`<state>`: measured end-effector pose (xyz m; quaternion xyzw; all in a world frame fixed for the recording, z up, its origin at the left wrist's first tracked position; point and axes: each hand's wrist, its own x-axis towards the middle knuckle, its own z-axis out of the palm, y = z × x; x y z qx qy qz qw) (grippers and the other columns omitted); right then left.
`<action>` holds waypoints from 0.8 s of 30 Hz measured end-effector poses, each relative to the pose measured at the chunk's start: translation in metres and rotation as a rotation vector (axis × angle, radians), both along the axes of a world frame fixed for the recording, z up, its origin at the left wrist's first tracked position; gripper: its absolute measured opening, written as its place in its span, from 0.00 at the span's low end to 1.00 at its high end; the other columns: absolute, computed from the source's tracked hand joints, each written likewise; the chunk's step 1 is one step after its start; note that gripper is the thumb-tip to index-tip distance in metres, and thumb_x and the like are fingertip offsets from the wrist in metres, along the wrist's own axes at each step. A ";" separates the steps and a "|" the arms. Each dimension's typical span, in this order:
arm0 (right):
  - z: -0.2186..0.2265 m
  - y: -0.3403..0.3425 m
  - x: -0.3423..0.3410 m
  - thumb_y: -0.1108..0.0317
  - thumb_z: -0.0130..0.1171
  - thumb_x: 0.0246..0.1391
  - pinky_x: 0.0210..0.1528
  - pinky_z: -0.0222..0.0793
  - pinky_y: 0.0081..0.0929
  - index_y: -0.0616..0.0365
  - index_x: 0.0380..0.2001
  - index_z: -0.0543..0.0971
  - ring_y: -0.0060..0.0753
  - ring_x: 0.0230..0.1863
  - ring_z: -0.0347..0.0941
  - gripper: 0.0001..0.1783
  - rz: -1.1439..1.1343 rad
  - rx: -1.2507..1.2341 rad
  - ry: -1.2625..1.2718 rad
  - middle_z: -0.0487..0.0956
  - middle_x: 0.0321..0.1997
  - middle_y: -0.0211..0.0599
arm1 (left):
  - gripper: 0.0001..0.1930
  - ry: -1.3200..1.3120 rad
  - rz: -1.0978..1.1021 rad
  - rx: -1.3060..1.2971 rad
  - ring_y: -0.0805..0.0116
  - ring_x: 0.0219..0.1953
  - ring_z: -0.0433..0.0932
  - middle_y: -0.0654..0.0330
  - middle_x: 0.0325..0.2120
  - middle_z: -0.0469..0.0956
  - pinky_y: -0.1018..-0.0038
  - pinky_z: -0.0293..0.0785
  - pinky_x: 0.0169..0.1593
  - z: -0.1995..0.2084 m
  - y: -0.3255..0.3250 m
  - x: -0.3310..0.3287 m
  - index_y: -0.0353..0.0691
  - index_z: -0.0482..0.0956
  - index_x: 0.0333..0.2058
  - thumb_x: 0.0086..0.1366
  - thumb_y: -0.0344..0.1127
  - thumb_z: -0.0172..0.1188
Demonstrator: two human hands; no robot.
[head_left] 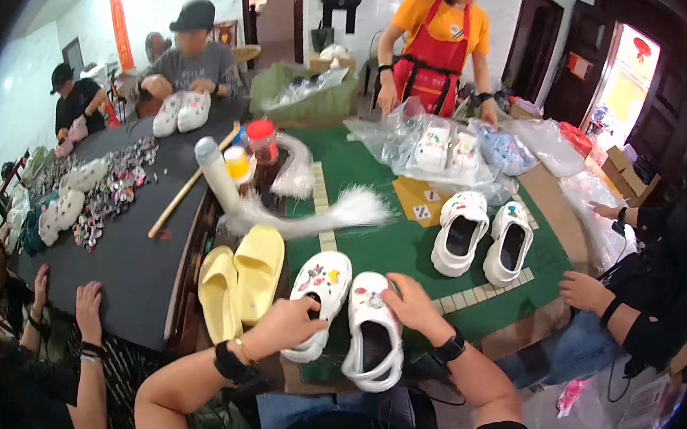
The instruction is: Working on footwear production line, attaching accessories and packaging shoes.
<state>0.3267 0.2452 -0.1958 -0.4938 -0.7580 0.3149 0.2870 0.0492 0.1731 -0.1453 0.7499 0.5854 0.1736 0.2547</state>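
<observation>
Fingers of the left hand [285, 324] are bent at the foot opening of a white, rounded clog dotted with colourful charms [323, 274]; whether they clamp it, I cannot tell. The right hand [417, 304] touches the outer side of a matching white clog with charms on its toe [369, 298], its fingers partly spread; how firmly it grips, I cannot tell. Both clogs stand side by side at the near edge of a green-topped table [405, 257]. Just left lie two plain pale-yellow slides [258, 268]. Beyond them stretches a bundle of fine white strands [352, 211], near a clear jar with a red lid [262, 131]. To the right stands another pair of white charm-covered clogs [461, 235]. Farther back, a person in a red apron [429, 79] stands behind crumpled clear plastic bags [383, 140].
</observation>
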 end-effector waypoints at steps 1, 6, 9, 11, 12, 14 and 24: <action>-0.008 -0.003 0.007 0.52 0.56 0.55 0.60 0.62 0.38 0.70 0.56 0.67 0.55 0.57 0.68 0.34 -0.014 0.017 -0.067 0.70 0.57 0.61 | 0.17 -0.112 0.039 -0.123 0.53 0.25 0.81 0.47 0.22 0.80 0.66 0.77 0.33 0.010 -0.001 -0.001 0.37 0.81 0.38 0.55 0.44 0.64; -0.001 -0.016 0.014 0.58 0.58 0.56 0.63 0.59 0.35 0.69 0.59 0.64 0.46 0.61 0.65 0.34 0.025 -0.069 0.184 0.69 0.59 0.55 | 0.17 -0.524 0.187 -0.347 0.81 0.32 0.75 0.65 0.32 0.78 0.83 0.71 0.32 0.031 0.000 -0.038 0.34 0.75 0.49 0.64 0.36 0.58; -0.003 -0.014 0.010 0.57 0.59 0.56 0.63 0.58 0.37 0.68 0.61 0.61 0.47 0.62 0.65 0.37 0.011 -0.056 0.175 0.68 0.60 0.56 | 0.16 -0.719 0.253 -0.288 0.80 0.37 0.75 0.62 0.35 0.79 0.83 0.71 0.39 0.032 -0.005 -0.053 0.33 0.75 0.49 0.65 0.34 0.57; -0.003 -0.011 0.006 0.55 0.59 0.56 0.63 0.59 0.37 0.68 0.61 0.62 0.49 0.62 0.65 0.37 0.009 -0.067 0.176 0.68 0.60 0.57 | 0.17 -0.642 0.255 -0.217 0.77 0.39 0.76 0.60 0.37 0.79 0.81 0.71 0.42 0.028 -0.012 -0.054 0.32 0.74 0.49 0.64 0.33 0.59; -0.005 -0.010 0.003 0.54 0.59 0.56 0.63 0.59 0.37 0.68 0.61 0.62 0.49 0.62 0.65 0.37 0.013 -0.080 0.177 0.68 0.60 0.57 | 0.18 -0.563 0.229 -0.128 0.73 0.41 0.77 0.58 0.38 0.79 0.78 0.72 0.45 0.025 -0.013 -0.053 0.32 0.74 0.49 0.62 0.33 0.61; -0.003 -0.009 0.002 0.53 0.59 0.57 0.63 0.59 0.37 0.68 0.61 0.62 0.49 0.62 0.65 0.37 0.017 -0.093 0.174 0.68 0.60 0.57 | 0.20 -0.389 0.133 0.026 0.67 0.44 0.77 0.56 0.40 0.79 0.74 0.72 0.48 0.025 -0.016 -0.047 0.33 0.74 0.50 0.60 0.32 0.63; 0.015 -0.040 -0.002 0.60 0.69 0.45 0.66 0.53 0.42 0.61 0.63 0.60 0.56 0.69 0.53 0.45 0.142 0.041 -0.035 0.57 0.68 0.61 | 0.49 0.096 -0.390 0.221 0.52 0.61 0.64 0.50 0.56 0.68 0.52 0.54 0.64 -0.001 -0.033 -0.028 0.37 0.65 0.59 0.41 0.56 0.73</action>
